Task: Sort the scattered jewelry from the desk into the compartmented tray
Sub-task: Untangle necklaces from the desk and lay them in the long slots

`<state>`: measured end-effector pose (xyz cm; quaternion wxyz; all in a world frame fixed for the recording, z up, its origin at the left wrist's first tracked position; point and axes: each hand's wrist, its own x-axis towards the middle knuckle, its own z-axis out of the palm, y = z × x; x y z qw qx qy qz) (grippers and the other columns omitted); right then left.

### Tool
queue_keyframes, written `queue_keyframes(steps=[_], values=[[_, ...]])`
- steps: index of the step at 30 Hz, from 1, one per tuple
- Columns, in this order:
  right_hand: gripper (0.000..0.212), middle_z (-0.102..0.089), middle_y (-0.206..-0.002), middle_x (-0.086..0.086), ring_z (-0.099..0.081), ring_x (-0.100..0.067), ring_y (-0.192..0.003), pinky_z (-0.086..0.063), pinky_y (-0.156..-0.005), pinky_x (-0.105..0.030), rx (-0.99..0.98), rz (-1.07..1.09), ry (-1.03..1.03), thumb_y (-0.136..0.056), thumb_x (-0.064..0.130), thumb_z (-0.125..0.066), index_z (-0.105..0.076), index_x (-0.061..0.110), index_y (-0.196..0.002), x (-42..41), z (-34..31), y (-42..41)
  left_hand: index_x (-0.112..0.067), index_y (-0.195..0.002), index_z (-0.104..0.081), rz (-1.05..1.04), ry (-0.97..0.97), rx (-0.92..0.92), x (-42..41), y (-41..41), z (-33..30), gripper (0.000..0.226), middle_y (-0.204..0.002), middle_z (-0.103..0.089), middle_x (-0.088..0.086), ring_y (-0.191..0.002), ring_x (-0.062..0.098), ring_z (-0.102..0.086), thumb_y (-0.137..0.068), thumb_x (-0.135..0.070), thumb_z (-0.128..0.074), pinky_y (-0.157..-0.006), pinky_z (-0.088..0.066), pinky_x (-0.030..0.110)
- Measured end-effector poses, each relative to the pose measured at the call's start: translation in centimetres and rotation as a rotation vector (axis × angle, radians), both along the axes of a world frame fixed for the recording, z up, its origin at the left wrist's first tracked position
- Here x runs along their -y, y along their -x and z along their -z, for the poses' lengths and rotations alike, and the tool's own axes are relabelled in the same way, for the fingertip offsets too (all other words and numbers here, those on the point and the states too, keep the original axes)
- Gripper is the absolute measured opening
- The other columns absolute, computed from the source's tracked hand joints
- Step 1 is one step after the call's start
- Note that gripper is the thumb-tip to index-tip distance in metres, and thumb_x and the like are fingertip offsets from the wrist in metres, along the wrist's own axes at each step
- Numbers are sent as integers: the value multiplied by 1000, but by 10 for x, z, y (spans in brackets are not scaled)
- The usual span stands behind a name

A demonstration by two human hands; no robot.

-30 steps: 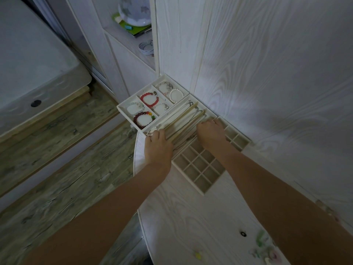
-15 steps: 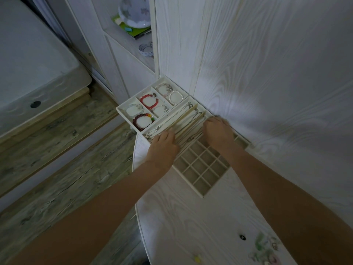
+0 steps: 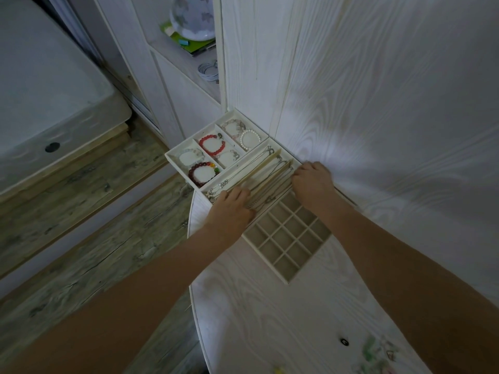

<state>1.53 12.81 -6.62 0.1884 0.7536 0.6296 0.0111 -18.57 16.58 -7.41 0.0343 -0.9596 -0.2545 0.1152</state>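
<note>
Head view: both hands are on the middle section of the compartmented tray (image 3: pixel 289 280), the long slots holding necklaces (image 3: pixel 266 175). Change vs. 1.0 s ago: left hand (image 3: pixel 229 209) has shifted slightly fwd along the near-left end of the slots; right hand (image 3: pixel 312 182) has moved toward the far-right edge by the wall panel. Left fingers lie fairly straight, resting on the chains; right fingers are curled down over the slot edge, but whether they pinch a chain cannot be told. Bracelets (image 3: pixel 212 144) sit in the far section, which overhangs the tabletop (image 3: pixel 270 319) edge; the small-grid section nearest the person looks unfilled. Judgement: necklaces are placed and being straightened, so sorting appears well advanced. Small items at the tabletop's near-right corner (image 3: pixel 378 354) may remain; too blurred to ID.
</note>
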Motion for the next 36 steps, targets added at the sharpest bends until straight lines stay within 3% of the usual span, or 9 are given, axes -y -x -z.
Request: queue_keyframes(steps=[7, 12, 16, 22, 25, 27, 30, 32, 36], values=[[31, -53, -122, -2, -40, -20, -117, -30, -101, -31, 121, -44, 83, -87, 27, -60, -65, 14, -114, -2, -7, 7, -28, -126, -56, 4, 1, 20, 1, 4, 2, 33, -142, -31, 8, -130, 26, -29, -96, -22, -42, -100, -30, 36], [27, -56, -120, -8, -45, -24, -115, -31, -106, -39, 11, 29, 2, -85, 16, -61, -65, 10, -110, 1, -7, 12, -30, -90, -74, 23, 45, 166, 0, 14, -4, 22, -125, -53, 5, -113, 24, -50, -78, -14, -65, -87, -43, 35], [31, -57, -127, -10, -44, -24, -126, -18, -116, -45, -156, 47, -18, -86, 8, -51, -64, 8, -114, 4, -3, 21, -33, -109, -68, 0, 64, 103, -1, 25, 2, 39, -141, -37, 1, -127, 23, -35, -87, -8, -48, -97, -32, 34], [29, -58, -124, -8, -44, -22, -126, -11, -117, -43, -237, 109, -10, -88, 6, -47, -64, 8, -112, 7, 0, 25, -39, -84, -75, 18, 85, 161, -2, 32, -4, 37, -118, -61, 1, -103, 23, -57, -63, -8, -76, -79, -47, 34], [29, -58, -124, -7, -44, -22, -125, -12, -117, -44, -223, 115, -21, -87, 7, -48, -64, 10, -111, 6, -1, 26, -38, -112, -67, 24, 99, 118, -3, 35, 0, 43, -141, -42, 1, -126, 25, -39, -85, -7, -55, -97, -33, 36], [31, -56, -128, -8, -42, -23, -127, -12, -117, -45, -213, 113, -15, -88, 7, -48, -62, 9, -115, 8, 0, 27, -37, -116, -64, 9, 87, 113, -2, 38, 0, 45, -142, -39, 1, -128, 24, -36, -87, -6, -50, -97, -31, 36], [34, -46, -140, -11, -32, -24, -137, -7, -118, -48, -229, 130, -15, -89, 8, -50, -59, 7, -121, 9, 3, 30, -38, -85, -74, 28, 59, 123, 0, 37, -4, 39, -115, -61, 1, -102, 22, -58, -59, -10, -77, -77, -48, 34], [36, -38, -146, -11, -25, -23, -141, -4, -119, -47, -234, 136, -25, -89, 9, -54, -58, 7, -124, 10, 4, 33, -37, -75, -75, 8, 32, 116, 0, 36, -6, 37, -105, -65, -1, -93, 21, -62, -48, -12, -82, -70, -50, 32], [35, -47, -137, -9, -32, -22, -136, -6, -117, -43, -258, 129, -64, -88, 6, -55, -58, 6, -122, 12, 5, 40, -28, -113, -68, -27, 36, 100, 4, 35, -1, 36, -142, -39, 3, -128, 25, -36, -87, -10, -51, -99, -32, 36]])
